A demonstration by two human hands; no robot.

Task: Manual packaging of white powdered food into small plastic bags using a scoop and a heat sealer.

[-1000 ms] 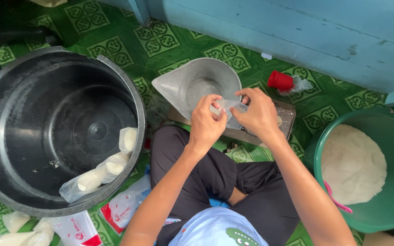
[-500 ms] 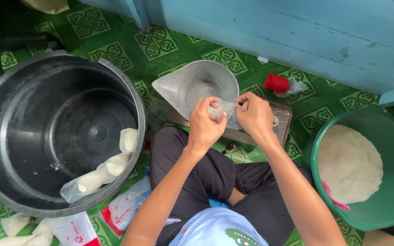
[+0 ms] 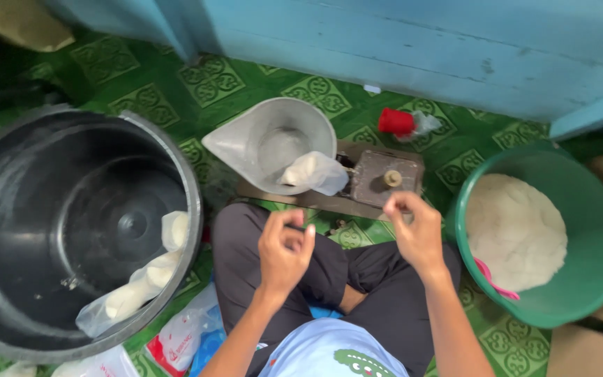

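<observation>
A small clear plastic bag of white stuff (image 3: 313,172) lies on the rim of a metal scoop pan (image 3: 259,132), which sits on a flat weighing scale (image 3: 385,178). My left hand (image 3: 284,253) hovers over my lap, fingers loosely curled, holding nothing that I can see. My right hand (image 3: 417,234) is beside it, just in front of the scale, thumb and fingers pinched together; whether anything is between them I cannot tell. Both hands are apart from the bag.
A large black bucket (image 3: 8,160) at left has filled clear bags (image 3: 141,279) draped over its rim. A green bucket (image 3: 601,209) of white powder with a pink scoop (image 3: 495,279) stands at right. A red cup (image 3: 396,121) lies by the blue wall.
Both hands held the small bag over the pan before. Now the bag rests on the pan's rim and both hands have drawn back toward my lap.
</observation>
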